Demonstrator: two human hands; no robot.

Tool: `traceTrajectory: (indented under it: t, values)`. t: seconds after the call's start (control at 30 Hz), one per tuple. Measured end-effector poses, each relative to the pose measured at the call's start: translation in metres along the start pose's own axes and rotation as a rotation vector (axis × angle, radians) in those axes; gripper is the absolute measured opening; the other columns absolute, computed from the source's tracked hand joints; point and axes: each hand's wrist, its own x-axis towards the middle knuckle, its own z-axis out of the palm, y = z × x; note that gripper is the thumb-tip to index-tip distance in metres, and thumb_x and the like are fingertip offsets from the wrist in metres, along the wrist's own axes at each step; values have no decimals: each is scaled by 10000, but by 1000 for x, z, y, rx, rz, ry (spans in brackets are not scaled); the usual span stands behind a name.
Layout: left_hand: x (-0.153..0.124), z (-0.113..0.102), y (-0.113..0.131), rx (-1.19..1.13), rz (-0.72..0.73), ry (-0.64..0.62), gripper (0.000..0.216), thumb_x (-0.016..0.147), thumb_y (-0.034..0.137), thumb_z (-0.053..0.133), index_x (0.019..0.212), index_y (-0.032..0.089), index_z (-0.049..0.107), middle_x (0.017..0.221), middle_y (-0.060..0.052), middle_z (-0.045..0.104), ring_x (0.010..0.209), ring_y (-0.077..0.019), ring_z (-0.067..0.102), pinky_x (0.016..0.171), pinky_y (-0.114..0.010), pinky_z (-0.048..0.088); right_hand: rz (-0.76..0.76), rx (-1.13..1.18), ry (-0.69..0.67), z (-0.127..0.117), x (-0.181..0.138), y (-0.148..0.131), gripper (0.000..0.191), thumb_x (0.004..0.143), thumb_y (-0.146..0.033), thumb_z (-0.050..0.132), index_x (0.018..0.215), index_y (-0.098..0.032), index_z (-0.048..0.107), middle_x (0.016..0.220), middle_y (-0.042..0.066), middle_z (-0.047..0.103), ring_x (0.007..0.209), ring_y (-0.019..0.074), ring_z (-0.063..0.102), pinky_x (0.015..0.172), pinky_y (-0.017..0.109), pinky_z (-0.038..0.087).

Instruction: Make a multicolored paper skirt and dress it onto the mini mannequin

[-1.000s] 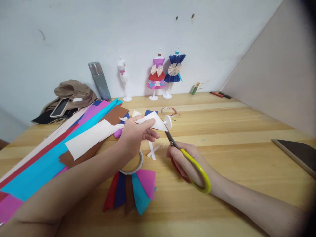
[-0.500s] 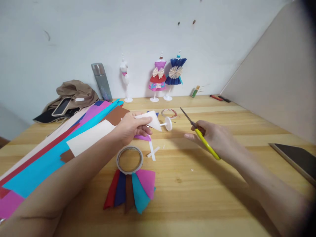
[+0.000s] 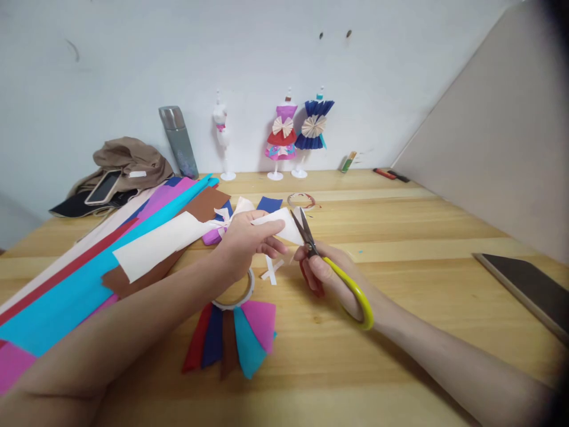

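Note:
My left hand (image 3: 244,240) is closed on a white paper cone (image 3: 284,226) wrapped round a small mannequin, held above the wooden table (image 3: 400,237). My right hand (image 3: 326,279) grips yellow-handled scissors (image 3: 331,270). The scissor blades are parted and meet the right edge of the white paper. Under my left wrist lies a tape roll (image 3: 237,293), and in front of it a fan of coloured paper pieces (image 3: 231,338).
Long coloured paper sheets (image 3: 89,273) lie at the left. Three small mannequins (image 3: 284,133) stand by the wall, two of them in paper dresses, next to a grey flask (image 3: 179,142). A phone rests on brown cloth (image 3: 120,166). A tablet (image 3: 528,281) lies at the right.
My right hand swung out to the right with the scissors, then came back to the white paper. The blades are now parted at the paper's edge.

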Motion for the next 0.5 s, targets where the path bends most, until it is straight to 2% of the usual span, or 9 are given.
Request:
traceTrajectory:
  t: [0.17,0.5]
  values:
    - [1,-4,-4,-26,63,-32,151,806,163,707,749,135,570,564,-21,616,528,-138,642,466,-198,449,-31,-37,-15,-1,0,2,543,922,-719,387,903,-200,547,574,-24,508,508,137,458,507,283,380]
    - [-3,3,-2,-38,46,-22,185,808,119,657,661,148,550,516,-21,599,489,-125,625,434,-178,437,-46,-68,-3,1,0,6,556,917,-735,365,861,-212,544,562,-20,496,512,146,459,503,286,366]
